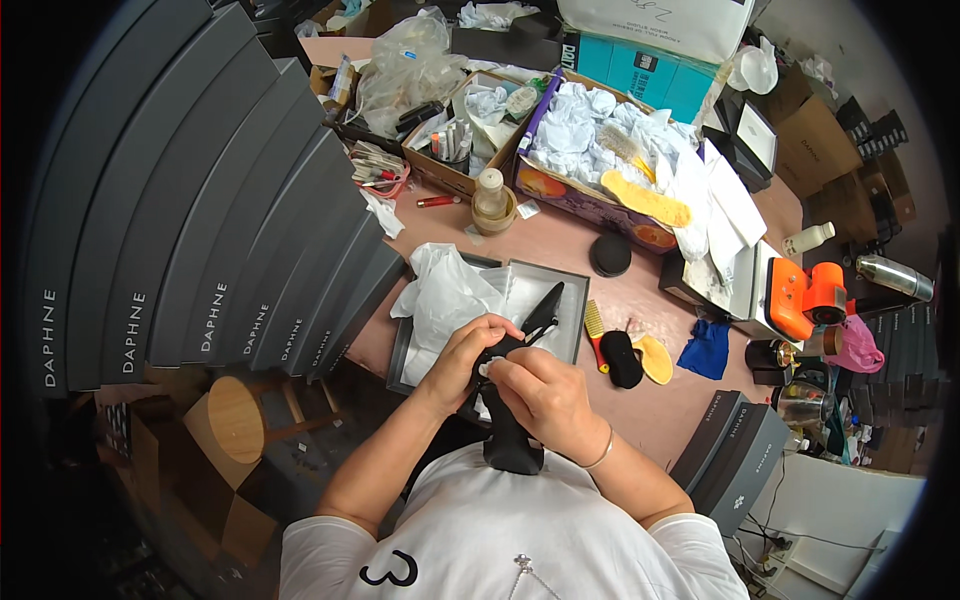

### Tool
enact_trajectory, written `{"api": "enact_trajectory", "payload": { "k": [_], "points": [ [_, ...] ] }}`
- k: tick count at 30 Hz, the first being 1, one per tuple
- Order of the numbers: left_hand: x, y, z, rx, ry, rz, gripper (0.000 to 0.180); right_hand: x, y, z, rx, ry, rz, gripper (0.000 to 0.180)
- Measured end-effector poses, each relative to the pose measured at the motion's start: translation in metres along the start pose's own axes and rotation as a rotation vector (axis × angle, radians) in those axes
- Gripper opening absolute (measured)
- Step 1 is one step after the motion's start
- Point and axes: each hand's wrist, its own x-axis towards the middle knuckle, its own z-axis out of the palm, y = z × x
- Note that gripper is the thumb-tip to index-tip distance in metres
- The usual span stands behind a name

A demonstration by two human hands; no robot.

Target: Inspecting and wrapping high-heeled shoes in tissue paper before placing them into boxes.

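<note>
Close to my chest I hold a black shoe (pixel 512 440), its smooth dark end pointing down toward my white shirt. My left hand (pixel 465 362) is wrapped round its upper part. The fingers of my right hand (pixel 540 392) pinch together against the shoe, with a bit of something white at the fingertips, too small to name. Just beyond my hands, a second black shoe (pixel 543 312) with a slim strap or heel lies over an open grey shoebox (pixel 572 292). White tissue paper (pixel 445 285) fills the box's left side.
Tall stacked grey shoeboxes (pixel 180 200) crowd the left. Right of the box lie a yellow brush (pixel 594 322), a black pad (pixel 622 360) and a blue cloth (pixel 705 350). Behind stand a bottle (pixel 490 195), a round black tin (pixel 610 255) and a carton of crumpled paper (pixel 590 125).
</note>
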Motion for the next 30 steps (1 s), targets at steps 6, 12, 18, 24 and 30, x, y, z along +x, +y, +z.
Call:
{"api": "enact_trajectory", "payload": {
  "k": [6,12,18,24,30],
  "points": [
    [-0.001,0.003,0.001,-0.112,-0.058,-0.045,0.026,-0.006,0.001,0.002,0.061,0.023,-0.016,0.025],
    [0.001,-0.004,-0.002,-0.107,-0.041,-0.038,0.027,-0.010,0.003,0.000,0.013,-0.006,0.029,0.027],
    [0.000,-0.003,0.001,-0.019,-0.019,0.008,0.029,0.005,0.001,0.002,0.030,0.036,0.061,0.022],
    [0.000,-0.002,0.000,-0.037,-0.035,0.001,0.029,-0.007,-0.002,-0.002,0.036,0.022,0.085,0.022],
    [-0.002,-0.005,-0.001,-0.092,-0.013,-0.048,0.029,-0.017,-0.002,0.000,0.031,-0.005,0.074,0.021]
  ]
}}
